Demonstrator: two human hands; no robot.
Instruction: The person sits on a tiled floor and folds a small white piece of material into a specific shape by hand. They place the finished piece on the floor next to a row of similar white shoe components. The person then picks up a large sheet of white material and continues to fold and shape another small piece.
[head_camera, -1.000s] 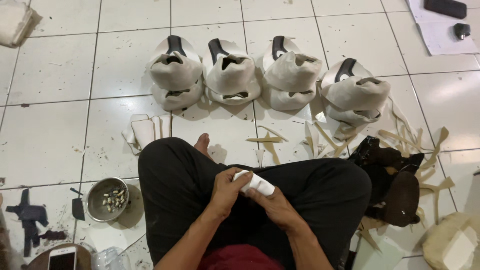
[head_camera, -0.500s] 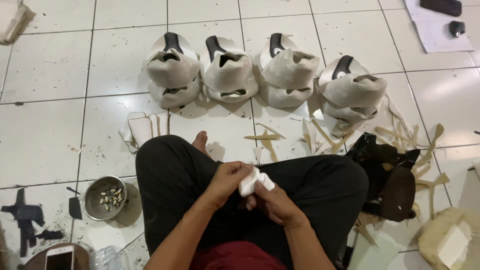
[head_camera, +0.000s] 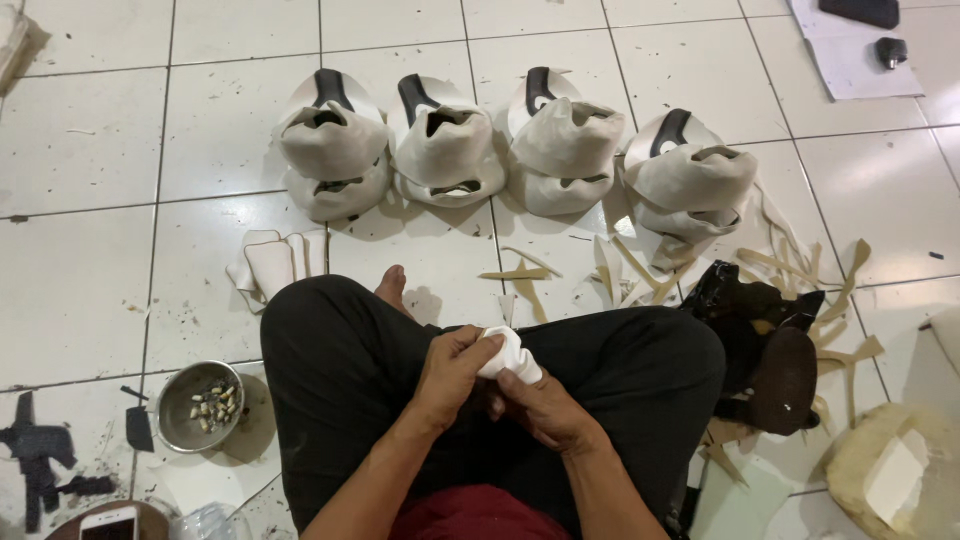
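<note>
I sit cross-legged on a white tiled floor in black trousers. Both hands meet over my lap around a small piece of white material. My left hand grips its left side with fingers curled over it. My right hand holds it from below and the right, thumb pressed against it. The piece looks bent or rolled between the two hands. A row of white shoe uppers with black tongues stands on the floor ahead of my knees.
A small metal bowl holding small bits sits at my left knee. White cut pieces lie left of my foot. Tan offcut strips and a black pile lie to the right. A phone is at bottom left.
The white piece was held out straighter a second ago; now it is bent and bunched tighter between both hands. The hands stayed over my lap.
</note>
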